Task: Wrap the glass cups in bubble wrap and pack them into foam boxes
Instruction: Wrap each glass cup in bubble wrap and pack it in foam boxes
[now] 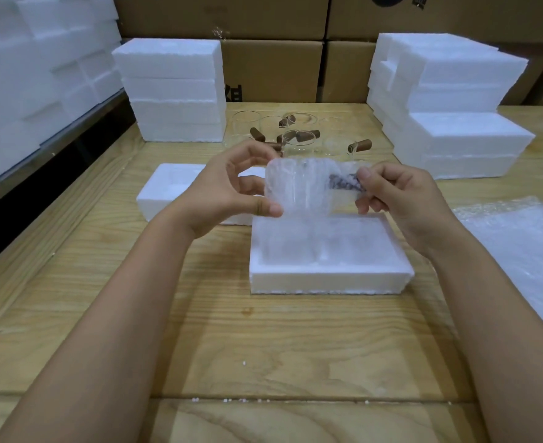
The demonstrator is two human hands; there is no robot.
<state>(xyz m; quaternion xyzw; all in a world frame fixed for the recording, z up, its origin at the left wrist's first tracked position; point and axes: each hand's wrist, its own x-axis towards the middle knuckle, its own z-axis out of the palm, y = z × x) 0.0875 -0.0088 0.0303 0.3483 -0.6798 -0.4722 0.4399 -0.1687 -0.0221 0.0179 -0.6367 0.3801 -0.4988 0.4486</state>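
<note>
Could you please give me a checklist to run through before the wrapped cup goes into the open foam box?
1. Both the left hand and right hand grip the wrapped cup: ok.
2. Wrap closed over the handle end: cannot tell.
3. The open foam box lies close under the cup: ok.
4. Box cavity free: cannot tell.
5. A second foam piece lies left of the box: ok.

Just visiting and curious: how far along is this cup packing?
Done: one cup looks wrapped in bubble wrap. In hand: left hand and right hand hold it over the open foam box. Left: several bare cups wait behind.
</note>
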